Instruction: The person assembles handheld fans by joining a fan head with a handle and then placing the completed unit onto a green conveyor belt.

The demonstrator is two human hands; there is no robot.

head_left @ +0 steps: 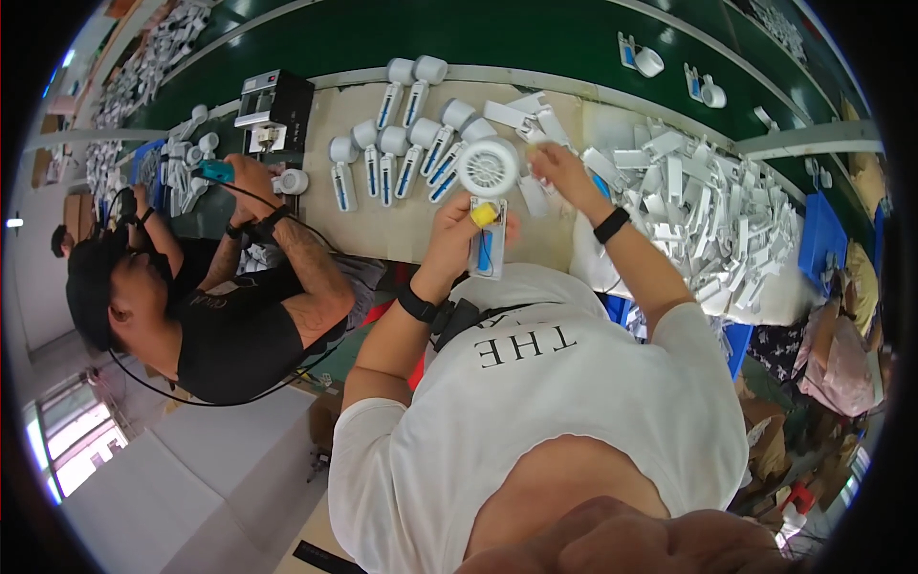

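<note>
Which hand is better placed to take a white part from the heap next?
Probably the right: the right hand is nearer the heap of white parts, whereas the left hand grips the white fan. Whether the right fingers hold anything is unclear.

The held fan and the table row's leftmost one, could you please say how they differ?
The held fan is in the left hand; the row's leftmost fan lies on the table. The held fan shows its slotted grille, the row's leftmost fan a smooth side. Both are white with blue in the handle.
</note>
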